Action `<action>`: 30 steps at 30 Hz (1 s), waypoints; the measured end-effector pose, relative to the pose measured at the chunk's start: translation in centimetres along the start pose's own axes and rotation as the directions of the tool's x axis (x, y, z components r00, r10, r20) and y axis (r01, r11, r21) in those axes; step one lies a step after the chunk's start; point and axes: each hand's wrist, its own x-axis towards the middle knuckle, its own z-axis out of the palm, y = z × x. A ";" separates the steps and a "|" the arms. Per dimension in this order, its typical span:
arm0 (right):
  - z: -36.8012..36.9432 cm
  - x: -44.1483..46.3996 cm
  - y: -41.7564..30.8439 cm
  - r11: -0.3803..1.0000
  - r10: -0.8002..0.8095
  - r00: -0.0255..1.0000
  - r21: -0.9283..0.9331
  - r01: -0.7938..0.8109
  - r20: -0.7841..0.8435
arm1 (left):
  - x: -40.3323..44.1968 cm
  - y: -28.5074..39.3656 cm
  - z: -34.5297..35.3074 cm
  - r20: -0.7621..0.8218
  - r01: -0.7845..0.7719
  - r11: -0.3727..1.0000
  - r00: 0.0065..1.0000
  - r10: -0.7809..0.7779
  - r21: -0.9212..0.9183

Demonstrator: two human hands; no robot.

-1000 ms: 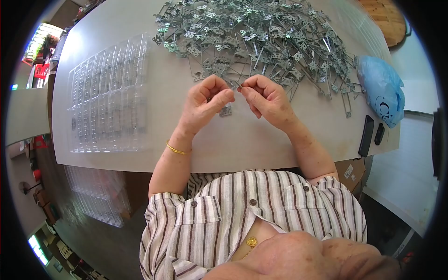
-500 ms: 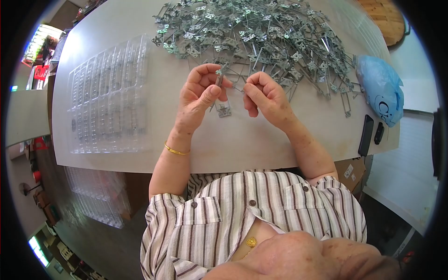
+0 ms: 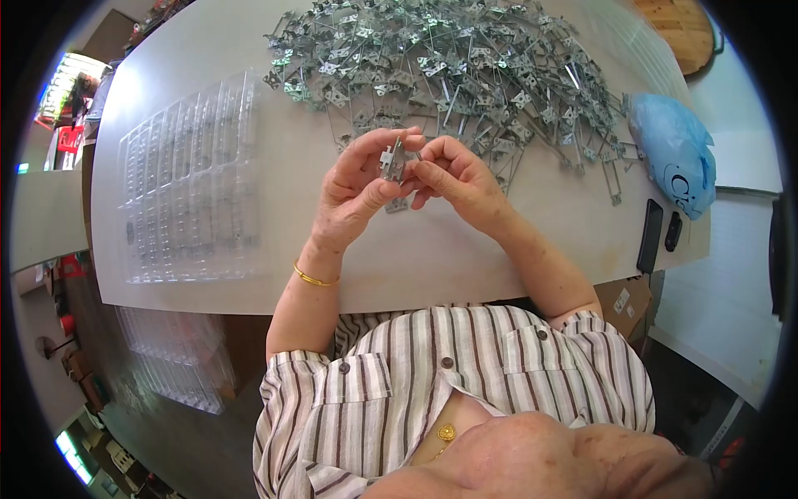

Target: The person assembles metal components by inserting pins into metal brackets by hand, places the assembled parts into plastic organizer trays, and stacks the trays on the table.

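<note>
The metal piece [image 3: 391, 163] is in the person's left hand [image 3: 363, 172], up over the worktop [image 3: 374, 274], seen from the head view. The left grip is closed on it, with the thumb and fingers around its sides. The right hand [image 3: 457, 179] is just beside it. Its grip has thumb and finger together, but I cannot tell what is between them. Another small metal part [image 3: 396, 205] lies just below the hands. A big metal pile [image 3: 465, 75] lies past them. A clear tray [image 3: 189, 183] sits to the left.
</note>
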 end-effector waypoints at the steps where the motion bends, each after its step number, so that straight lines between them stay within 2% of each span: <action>1: 0.1 0.0 -0.1 1.000 0.004 1.000 0.014 -0.004 0.007 | 0.0 -0.2 -0.4 0.021 -0.023 0.999 1.000 0.022 0.045; 2: 0.1 0.0 -0.1 1.000 0.010 1.000 0.029 -0.010 0.013 | 0.1 -0.5 -0.7 0.042 -0.044 0.995 0.998 0.040 0.089; 6: -0.8 0.2 0.5 0.998 -0.057 0.998 0.000 0.058 -0.040 | 0.0 -0.6 -0.4 -0.005 0.016 0.999 1.000 -0.016 -0.029; 9: -1.7 0.4 0.4 0.988 -0.152 0.981 -0.055 0.147 -0.122 | 0.4 -0.4 -0.4 -0.034 0.024 0.999 0.999 -0.023 0.026; 10: -1.8 0.5 0.1 0.983 -0.180 0.971 -0.050 0.175 -0.156 | 0.4 -0.6 -0.4 -0.015 0.001 0.994 1.000 0.001 0.113; 13: -2.2 0.6 -0.6 0.968 -0.248 0.940 -0.105 0.229 -0.233 | 0.6 0.0 -0.5 0.042 -0.017 0.984 0.999 0.010 0.175; 14: -2.2 0.6 -0.7 0.957 -0.283 0.928 -0.139 0.255 -0.243 | 0.6 0.0 -0.5 0.007 0.019 0.992 1.000 -0.020 0.128; 16: -2.3 0.5 -0.7 0.928 -0.348 0.915 -0.218 0.303 -0.205 | 0.6 0.0 -0.5 -0.058 0.086 0.996 0.995 -0.084 0.030; 19: -2.2 0.4 -0.5 0.879 -0.427 0.894 -0.294 0.376 -0.133 | 0.5 0.5 -0.4 -0.182 0.292 0.956 0.939 -0.293 -0.032; 22: -1.8 0.2 0.0 0.826 -0.489 0.869 -0.358 0.435 -0.071 | 0.3 0.0 -1.0 -0.118 0.377 0.908 0.908 -0.401 -0.182; 25: -1.9 0.0 0.1 0.787 -0.502 0.865 -0.412 0.458 0.003 | 0.3 1.0 -0.9 -0.025 0.472 0.848 0.870 -0.492 -0.241; 30: -1.9 0.0 0.0 0.749 -0.502 0.864 -0.485 0.452 0.029 | 0.4 1.4 -0.8 -0.047 0.508 0.845 0.852 -0.521 -0.166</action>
